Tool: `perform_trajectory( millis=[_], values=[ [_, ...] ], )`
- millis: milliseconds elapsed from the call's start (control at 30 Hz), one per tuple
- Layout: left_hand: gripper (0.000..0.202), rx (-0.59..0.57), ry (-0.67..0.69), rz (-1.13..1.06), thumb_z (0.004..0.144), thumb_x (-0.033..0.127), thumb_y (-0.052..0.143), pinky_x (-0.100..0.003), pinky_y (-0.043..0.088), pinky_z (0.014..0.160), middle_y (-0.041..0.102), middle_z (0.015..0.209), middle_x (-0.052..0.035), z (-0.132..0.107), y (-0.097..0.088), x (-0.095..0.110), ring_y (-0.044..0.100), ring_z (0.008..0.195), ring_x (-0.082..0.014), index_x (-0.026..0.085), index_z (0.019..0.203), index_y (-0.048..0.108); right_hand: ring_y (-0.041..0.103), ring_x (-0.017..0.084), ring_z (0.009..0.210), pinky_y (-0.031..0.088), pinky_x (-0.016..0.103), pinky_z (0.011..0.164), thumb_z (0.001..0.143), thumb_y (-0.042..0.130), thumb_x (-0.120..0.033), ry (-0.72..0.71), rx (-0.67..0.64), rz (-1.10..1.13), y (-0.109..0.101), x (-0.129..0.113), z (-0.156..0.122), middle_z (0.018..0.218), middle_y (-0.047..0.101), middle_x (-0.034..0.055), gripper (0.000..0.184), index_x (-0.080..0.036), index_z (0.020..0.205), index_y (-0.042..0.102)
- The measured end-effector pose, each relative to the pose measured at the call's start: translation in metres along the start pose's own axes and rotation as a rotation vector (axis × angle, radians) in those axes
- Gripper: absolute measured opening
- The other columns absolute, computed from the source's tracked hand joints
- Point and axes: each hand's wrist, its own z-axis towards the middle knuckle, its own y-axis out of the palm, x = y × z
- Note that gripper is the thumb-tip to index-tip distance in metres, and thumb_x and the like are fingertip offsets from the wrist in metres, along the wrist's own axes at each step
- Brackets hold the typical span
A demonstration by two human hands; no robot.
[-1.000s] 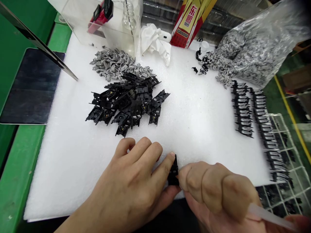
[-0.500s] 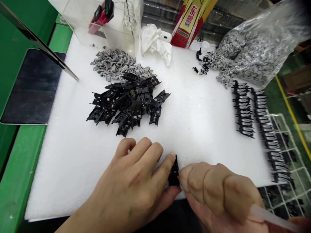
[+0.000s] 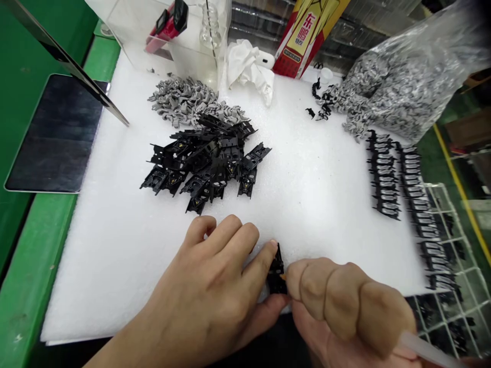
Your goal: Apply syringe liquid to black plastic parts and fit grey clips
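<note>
Right, my left hand [image 3: 207, 291] sits at the near edge of the foam pad [image 3: 314, 168] covering the tabletop. Its fingers [image 3: 261, 260] are closed w/ the thumb on a small black part [image 3: 276, 271], which is pinched standing on end. My right hand [image 3: 345, 301] is curled into a tight fist just beside it, gripping a translucent stick [image 3: 425, 350], knuckles touching the part. Can't tell where the stick's tip is. Approx. mid-pad there's a pile of black parts [image 3: 207, 163], w/ grey clips [image 3: 187, 99] behind it toward the far edge. Rows of black pieces [image 3: 383, 174] run along the right edge. A clear bag [image 3: 402, 87] sits at the far right corner.
</note>
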Motion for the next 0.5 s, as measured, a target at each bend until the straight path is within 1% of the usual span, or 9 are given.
perform_trajectory(
  millis=[67, 133, 200, 267, 333, 433, 500],
  values=[
    [0.035, -0.007, -0.002, -0.003, 0.102, 0.044, 0.063, -0.044, 0.03, 0.075, 0.062, 0.097, -0.0048, 0.0001, -0.0002, -0.0001, 0.052, 0.086, -0.0248, 0.016, 0.122, 0.072, 0.034, 0.013, 0.043, 0.043, 0.038, 0.055, 0.099, 0.061, -0.048, 0.053, -0.114, 0.029, 0.002, -0.0012, -0.0016, 0.047, 0.022, -0.0056, 0.066, -0.024, 0.05, 0.024],
    [0.034, -0.012, -0.002, -0.002, 0.102, 0.043, 0.063, -0.044, 0.031, 0.075, 0.063, 0.097, -0.0048, 0.0, -0.0004, -0.0004, 0.053, 0.086, -0.025, 0.016, 0.121, 0.071, 0.035, 0.014, 0.046, 0.042, 0.039, 0.057, 0.1, 0.059, -0.053, 0.061, -0.172, 0.062, 0.0045, -0.0039, -0.0023, 0.049, 0.023, -0.0053, 0.064, -0.024, 0.054, 0.025],
    [0.033, -0.01, -0.001, 0.003, 0.102, 0.043, 0.063, -0.044, 0.032, 0.075, 0.063, 0.097, -0.0048, -0.0001, -0.0006, -0.0007, 0.053, 0.087, -0.0251, 0.017, 0.121, 0.071, 0.036, 0.016, 0.048, 0.041, 0.04, 0.058, 0.097, 0.062, -0.058, 0.049, -0.186, 0.074, 0.0058, -0.0057, -0.0014, 0.048, 0.025, -0.0049, 0.065, -0.025, 0.055, 0.026],
    [0.033, -0.006, 0.0, 0.012, 0.102, 0.044, 0.063, -0.044, 0.032, 0.075, 0.063, 0.097, -0.0047, -0.0001, -0.0007, -0.001, 0.053, 0.086, -0.0246, 0.018, 0.121, 0.071, 0.038, 0.016, 0.049, 0.041, 0.04, 0.057, 0.094, 0.066, -0.06, 0.039, -0.209, 0.078, 0.0053, -0.0056, 0.0007, 0.047, 0.027, -0.0046, 0.065, -0.025, 0.055, 0.027],
    [0.034, 0.001, 0.002, 0.014, 0.102, 0.045, 0.063, -0.044, 0.032, 0.075, 0.063, 0.097, -0.0045, 0.0, -0.0008, -0.0011, 0.053, 0.085, -0.0243, 0.018, 0.121, 0.071, 0.036, 0.015, 0.047, 0.041, 0.04, 0.056, 0.095, 0.066, -0.057, 0.025, -0.23, 0.085, 0.0035, -0.0042, 0.003, 0.047, 0.027, -0.0048, 0.065, -0.024, 0.055, 0.028],
    [0.034, 0.0, 0.001, 0.008, 0.102, 0.044, 0.063, -0.044, 0.031, 0.076, 0.063, 0.096, -0.0045, -0.0001, -0.001, -0.0008, 0.052, 0.086, -0.0244, 0.017, 0.121, 0.072, 0.034, 0.013, 0.044, 0.04, 0.038, 0.054, 0.098, 0.062, -0.052, -0.002, -0.255, 0.098, 0.0011, -0.0019, 0.0041, 0.048, 0.025, -0.0054, 0.063, -0.023, 0.053, 0.028],
    [0.034, -0.006, -0.001, 0.005, 0.102, 0.044, 0.063, -0.043, 0.03, 0.075, 0.062, 0.096, -0.0044, -0.0003, -0.0012, -0.0002, 0.052, 0.085, -0.0245, 0.017, 0.12, 0.072, 0.033, 0.012, 0.043, 0.04, 0.037, 0.055, 0.1, 0.059, -0.047, -0.004, -0.229, 0.088, 0.0002, -0.0013, 0.0031, 0.049, 0.023, -0.0057, 0.062, -0.023, 0.053, 0.027]
  ],
)
